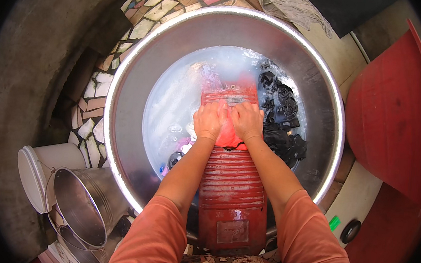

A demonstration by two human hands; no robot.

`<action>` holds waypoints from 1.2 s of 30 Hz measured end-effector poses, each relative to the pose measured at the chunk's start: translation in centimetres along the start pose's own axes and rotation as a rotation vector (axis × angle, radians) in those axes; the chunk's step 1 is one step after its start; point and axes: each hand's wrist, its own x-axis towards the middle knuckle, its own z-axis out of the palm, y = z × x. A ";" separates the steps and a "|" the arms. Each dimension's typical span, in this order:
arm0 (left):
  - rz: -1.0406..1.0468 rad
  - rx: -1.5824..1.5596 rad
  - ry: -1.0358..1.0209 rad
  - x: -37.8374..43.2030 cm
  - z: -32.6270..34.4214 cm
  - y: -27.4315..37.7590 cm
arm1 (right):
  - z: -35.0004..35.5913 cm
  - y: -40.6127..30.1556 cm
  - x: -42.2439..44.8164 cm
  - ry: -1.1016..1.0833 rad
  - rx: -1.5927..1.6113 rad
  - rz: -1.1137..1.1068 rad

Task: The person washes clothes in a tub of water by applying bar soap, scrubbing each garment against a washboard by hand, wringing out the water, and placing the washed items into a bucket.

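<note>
A wide metal basin (pixel 135 87) holds cloudy, sudsy water. A red ridged washboard (pixel 233 193) leans in it, its lower end towards me and its far end in the water. On its ridges lies a wet bright coral-pink cloth (pixel 229 131) with a dark cord at its near edge. My left hand (pixel 208 119) grips the cloth from the left, and my right hand (pixel 248 120) grips it from the right, fingers curled over it. Black wet fabric (pixel 283 138) lies in the water right of the board. Purple fabric (pixel 184 143) and other small pieces float on the left.
Metal buckets (pixel 80 206) and a white plastic bucket (pixel 34 176) lie tilted at the lower left. A large red plastic tub (pixel 392 117) stands on its side at the right. Irregular stone paving (pixel 145 13) and a crumpled translucent sheet (pixel 292 7) lie beyond the basin.
</note>
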 end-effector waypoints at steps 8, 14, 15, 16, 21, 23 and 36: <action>0.020 -0.003 0.021 0.0 0.0 0.0 | -0.1 -0.1 0.1 -0.006 -0.003 0.009; 0.019 0.005 0.019 0.0 0.1 -0.3 | 0.0 -0.1 0.0 0.010 0.004 -0.003; 0.017 0.003 0.012 0.0 0.1 -0.2 | 0.0 -0.1 0.1 0.021 0.003 -0.008; 0.014 0.003 0.006 0.0 0.0 -0.1 | -0.1 0.0 0.0 0.021 0.002 -0.008; 0.010 -0.036 0.027 0.0 -0.3 0.2 | -0.1 0.0 0.0 0.034 0.014 -0.010; 0.004 -0.030 0.019 0.0 -0.4 0.2 | -0.1 -0.1 0.0 0.032 0.016 -0.007; -0.007 -0.024 0.014 -0.1 0.0 0.1 | -0.2 -0.1 0.1 0.027 0.014 -0.006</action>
